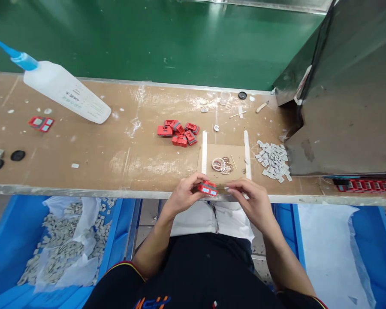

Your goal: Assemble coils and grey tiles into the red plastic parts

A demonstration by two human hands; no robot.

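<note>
My left hand (187,194) grips a small red toy vehicle part (208,188) with a grey band and pale window-like patches. To its right, my right hand (249,197) is closed in a pinch at the bench edge; a tiny pale bit shows at the fingertips, too small to name. Just beyond the hands lies a taped-down cardboard sheet (225,151). On it are a small round dish (218,164) with brown smears beside it and a thin wooden stick (233,162). Several similar red parts (179,132) sit in a pile to the left of the sheet.
A heap of small grey tiles (274,159) lies at right, near a large dark metal box (347,107). A white squeeze bottle (67,92) lies at left. Blue bins stand below the bench, the left bin (122,231) with many grey pieces. A knife (262,107) rests at the back.
</note>
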